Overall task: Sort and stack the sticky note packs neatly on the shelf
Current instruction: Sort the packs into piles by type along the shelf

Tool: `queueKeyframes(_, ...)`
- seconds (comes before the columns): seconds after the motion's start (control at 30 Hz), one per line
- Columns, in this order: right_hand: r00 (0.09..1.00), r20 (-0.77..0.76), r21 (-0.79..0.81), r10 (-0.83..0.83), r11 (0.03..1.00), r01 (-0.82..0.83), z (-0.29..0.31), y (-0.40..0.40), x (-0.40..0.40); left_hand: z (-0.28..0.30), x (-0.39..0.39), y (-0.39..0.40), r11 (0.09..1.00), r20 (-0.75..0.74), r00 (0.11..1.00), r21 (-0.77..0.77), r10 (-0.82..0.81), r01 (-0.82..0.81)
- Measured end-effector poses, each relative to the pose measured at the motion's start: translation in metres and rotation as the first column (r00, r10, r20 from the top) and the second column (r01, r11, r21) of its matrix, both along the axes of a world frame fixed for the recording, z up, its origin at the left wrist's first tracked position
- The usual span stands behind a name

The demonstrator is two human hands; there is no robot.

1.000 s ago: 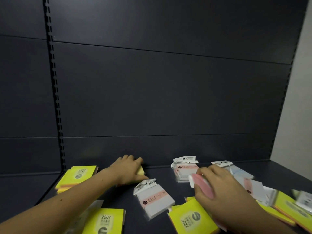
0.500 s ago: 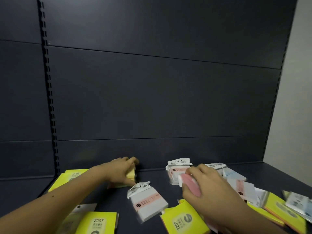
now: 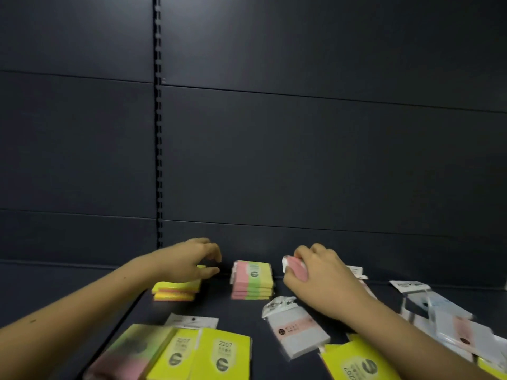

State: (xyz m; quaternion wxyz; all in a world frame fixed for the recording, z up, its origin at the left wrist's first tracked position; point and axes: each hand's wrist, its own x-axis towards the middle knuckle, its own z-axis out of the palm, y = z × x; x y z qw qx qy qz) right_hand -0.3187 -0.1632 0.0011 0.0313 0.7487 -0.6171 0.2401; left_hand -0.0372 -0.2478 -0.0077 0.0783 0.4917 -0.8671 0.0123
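Currently a pink pack (image 3: pixel 297 267) is clamped in the right hand (image 3: pixel 323 281), the striped stack (image 3: pixel 253 279) lying at nine o'clock, nearer the spread, empty left hand (image 3: pixel 192 260)

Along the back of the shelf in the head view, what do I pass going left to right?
Yellow stack under the left hand → pink, green and yellow striped stack → right hand gripping a pink pack → clear-bagged white packs at the far right.
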Motion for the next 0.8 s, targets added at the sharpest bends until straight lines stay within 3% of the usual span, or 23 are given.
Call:
queueKeyframes(0.17, 0.999, -0.009, 0.031, 0.031, 0.999, -0.031, -0.001, -0.027, 0.035, 0.001, 0.027, 0.028, 0.999, 0.000, 0.999, -0.013, 0.052, -0.052)
queueKeyframes(0.47, 0.993, -0.112, 0.052, 0.033, 0.998, -0.027, -0.016, -0.070, 0.076, -0.006, 0.040, 0.056, 0.977, -0.025, 0.992, -0.169, 0.125, -0.128)
queueKeyframes(0.8, 0.975, -0.220, 0.134, 0.010, 0.991, 0.020, -0.040, -0.100, 0.086, -0.008, 0.058, 0.071, 0.970, -0.110, 0.983, -0.179, 0.148, -0.166)
